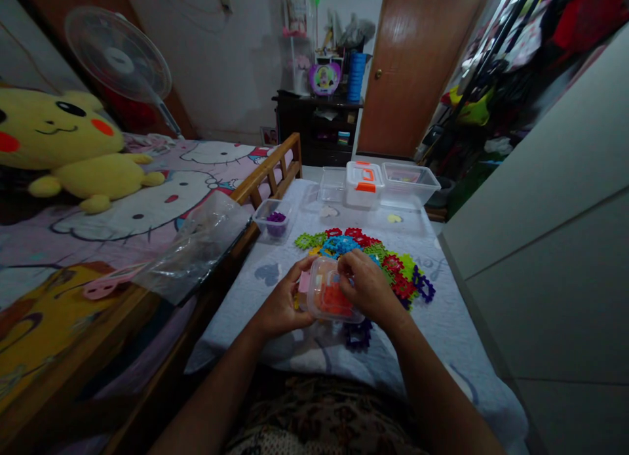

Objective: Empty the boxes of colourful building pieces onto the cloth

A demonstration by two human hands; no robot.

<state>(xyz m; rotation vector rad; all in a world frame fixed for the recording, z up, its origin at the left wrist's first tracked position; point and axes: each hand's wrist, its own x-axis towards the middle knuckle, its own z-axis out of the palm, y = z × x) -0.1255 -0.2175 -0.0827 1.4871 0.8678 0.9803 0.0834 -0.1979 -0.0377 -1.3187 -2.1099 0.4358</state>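
Note:
My left hand (285, 301) is wrapped around the left side of a small clear plastic box (319, 311), thumb below and fingers behind. Orange-red pieces (335, 300) show inside it, and a pink clip (304, 282) sits on its left edge. Over the box's upper right part is my right hand (366, 281), its fingers curled and pinched together; what they grip is hidden. Just beyond the hands lies a pile of gear-shaped plastic pieces (377, 252) in green, red, blue and yellow. Dark purple gears (358, 336) lie close under the box.
A clear tub with purple pieces (276, 223) stands at the table's left edge. Along the far edge are a lidded box with orange clips (364, 183) and open clear bins (410, 185). A wooden bed rail (268, 173) borders the left, a white cabinet (550, 245) the right.

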